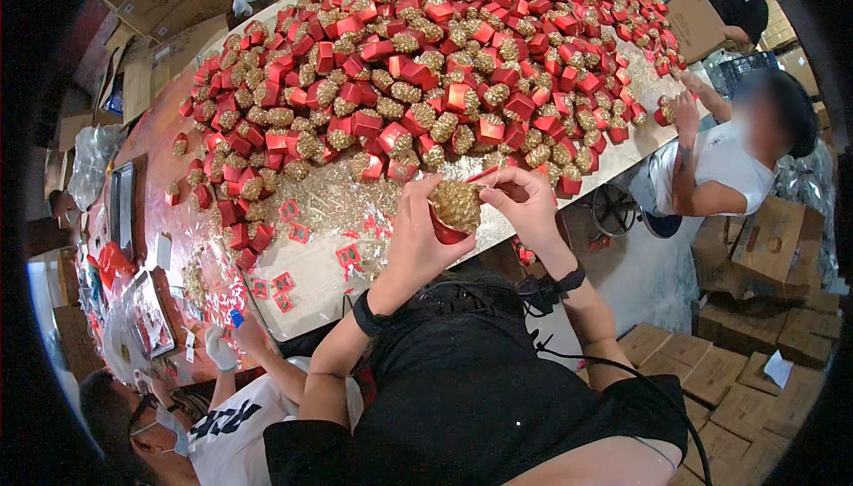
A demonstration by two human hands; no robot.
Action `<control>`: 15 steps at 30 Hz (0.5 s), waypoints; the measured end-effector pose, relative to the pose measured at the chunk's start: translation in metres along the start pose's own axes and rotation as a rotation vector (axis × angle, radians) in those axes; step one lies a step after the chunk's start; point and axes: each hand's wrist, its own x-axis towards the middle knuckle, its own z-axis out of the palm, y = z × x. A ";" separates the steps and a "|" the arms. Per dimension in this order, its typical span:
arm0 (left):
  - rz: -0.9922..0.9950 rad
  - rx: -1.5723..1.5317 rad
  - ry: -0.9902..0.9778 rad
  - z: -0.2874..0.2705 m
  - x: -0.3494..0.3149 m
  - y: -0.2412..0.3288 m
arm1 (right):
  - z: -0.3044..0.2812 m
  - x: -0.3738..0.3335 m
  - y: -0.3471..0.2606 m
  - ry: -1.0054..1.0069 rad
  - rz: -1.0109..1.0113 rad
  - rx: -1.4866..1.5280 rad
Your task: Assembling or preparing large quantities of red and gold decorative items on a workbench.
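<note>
In the middle of the frame, our left hand [416, 230] grips a bumpy gold piece [458, 206] with a red base [450, 234], its fingers curled around the side. Our right hand [526, 205] is at the piece's upper right, thumb and fingers closed together on what looks like a thin red strip [482, 174]; we cannot tell whether the strip is attached. We judge this one piece to be midway through handling. Across the upper half of the frame, a large heap of similar red-and-gold pieces [426, 68] covers much of the table [322, 274]; we cannot tell which of them are finished and which are left. Small red tags [347, 256] lie loose on the table at centre left, apart from any piece.

As for writing, the tags show dark panels too small to read. At lower left, a co-worker's white shirt [227, 419] bears big dark letters. The cardboard boxes [716, 374] at lower right show no print we can make out, and we see no clear brand
</note>
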 end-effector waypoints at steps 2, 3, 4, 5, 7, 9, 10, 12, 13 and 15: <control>0.000 0.036 0.033 0.003 -0.001 0.000 | 0.007 -0.003 0.006 0.144 -0.020 0.049; -0.003 0.040 0.035 0.005 -0.002 -0.001 | 0.010 -0.006 0.008 0.184 -0.057 0.073; -0.005 0.044 0.039 0.007 -0.002 -0.001 | 0.011 -0.006 0.010 0.185 -0.057 0.071; -0.005 0.042 0.039 0.007 -0.002 -0.001 | 0.012 -0.005 0.012 0.201 -0.131 0.058; 0.003 0.068 0.041 0.008 -0.001 0.001 | 0.014 -0.005 0.014 0.214 -0.227 0.041; -0.022 0.050 0.041 0.010 -0.003 0.002 | 0.019 -0.006 0.014 0.236 -0.269 0.018; -0.046 0.032 0.041 0.011 -0.004 0.002 | 0.021 -0.006 0.013 0.260 -0.312 -0.004; -0.029 0.037 0.051 0.011 -0.003 0.002 | 0.019 -0.008 0.020 0.281 -0.345 -0.110; -0.010 0.042 0.058 0.010 -0.003 0.003 | 0.017 -0.008 0.023 0.304 -0.379 -0.217; -0.016 0.031 0.057 0.011 -0.006 0.001 | 0.017 -0.005 0.024 0.294 -0.403 -0.226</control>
